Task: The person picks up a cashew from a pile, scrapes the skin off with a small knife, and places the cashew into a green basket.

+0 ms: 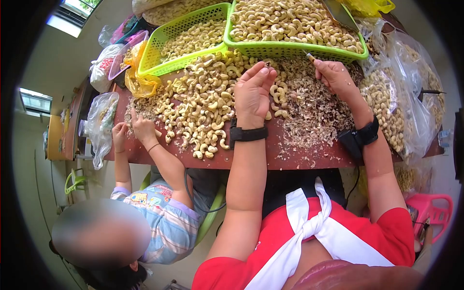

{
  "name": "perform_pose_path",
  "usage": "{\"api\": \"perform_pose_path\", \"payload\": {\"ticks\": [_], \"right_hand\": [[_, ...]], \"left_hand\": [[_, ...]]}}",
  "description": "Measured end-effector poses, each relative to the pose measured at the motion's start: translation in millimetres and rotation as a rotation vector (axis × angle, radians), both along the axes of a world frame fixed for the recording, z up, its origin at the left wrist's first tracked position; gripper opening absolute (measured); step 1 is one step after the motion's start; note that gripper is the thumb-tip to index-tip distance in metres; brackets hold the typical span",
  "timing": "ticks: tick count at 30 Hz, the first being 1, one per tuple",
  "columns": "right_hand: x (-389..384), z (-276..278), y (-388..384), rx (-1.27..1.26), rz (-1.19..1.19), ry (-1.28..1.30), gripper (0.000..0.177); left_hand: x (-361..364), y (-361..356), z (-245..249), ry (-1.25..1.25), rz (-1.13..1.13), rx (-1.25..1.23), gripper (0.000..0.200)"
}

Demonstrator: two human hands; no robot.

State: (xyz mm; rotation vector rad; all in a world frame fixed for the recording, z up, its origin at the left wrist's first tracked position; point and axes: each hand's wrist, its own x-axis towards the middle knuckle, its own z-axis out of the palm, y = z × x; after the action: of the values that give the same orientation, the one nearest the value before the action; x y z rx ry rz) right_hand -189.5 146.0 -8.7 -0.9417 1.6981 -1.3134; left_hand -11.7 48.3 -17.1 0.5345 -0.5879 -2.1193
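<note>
At the left, another person's two hands [144,129] are over the table [220,162], near a yellow bag [140,87]. Next comes a green basket [186,62] with cashews, and before it a wide pile of cashews [200,104] lies on the table. The left hand [252,94] is at the pile's right side, its thumb and fingers pinched together on a small dark piece [268,64] — I cannot tell what it is. Then there are skin flakes [316,108], and above them the right hand [336,77], closed around a small pointed tool [310,57]. Farthest right stands a clear bag [418,121] of nuts.
</note>
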Motion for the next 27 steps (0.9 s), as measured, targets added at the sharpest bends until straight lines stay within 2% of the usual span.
{"api": "perform_pose_path", "payload": {"ticks": [6,9,12,13,14,16,18,19,22,23,25,27], "right_hand": [[20.7,15.1,3.0,-0.024,0.115,0.101,0.037],[14.9,20.4,7.3,-0.035,0.054,0.232,0.039],[9.1,22.9,14.7,-0.062,0.066,0.218,0.041],[7.2,21.8,16.5,-0.059,0.062,0.212,0.041],[5.7,20.8,17.8,-0.045,0.095,0.224,0.04],[5.2,22.3,19.9,-0.036,0.133,0.232,0.038],[7.3,27.9,21.7,-0.054,0.192,0.263,0.041],[7.7,31.6,22.3,-0.061,0.192,0.26,0.041],[7.9,39.3,26.6,-0.09,0.192,0.161,0.042],[6.6,40.7,28.4,-0.103,0.183,0.183,0.042],[3.4,42.6,32.4,-0.129,0.162,0.179,0.042],[2.6,40.6,35.4,-0.114,0.118,0.143,0.042]], "left_hand": [[2.5,6.6,5.8,-0.025,-0.007,-0.032,0.02],[15.4,21.0,21.3,-0.366,-0.236,-0.312,0.019],[35.5,32.3,25.8,-0.53,-0.785,-0.613,0.016],[37.5,35.8,23.0,-0.515,-0.931,-0.742,0.014],[36.2,39.7,24.4,-0.585,-1.011,-0.954,0.013],[24.4,42.6,15.6,-0.63,-1.098,-1.163,0.013],[5.0,47.0,7.5,-0.776,-1.089,-0.905,0.013],[-5.3,47.3,5.5,-0.771,-0.999,-0.91,0.014],[-35.1,41.6,-0.7,-0.581,-0.766,-0.716,0.016],[-36.6,40.3,-1.5,-0.58,-0.766,-0.724,0.016],[-37.4,36.4,7.6,-0.601,-0.579,-0.643,0.018],[-27.7,29.4,10.5,-0.403,-0.464,-0.528,0.02]]}}
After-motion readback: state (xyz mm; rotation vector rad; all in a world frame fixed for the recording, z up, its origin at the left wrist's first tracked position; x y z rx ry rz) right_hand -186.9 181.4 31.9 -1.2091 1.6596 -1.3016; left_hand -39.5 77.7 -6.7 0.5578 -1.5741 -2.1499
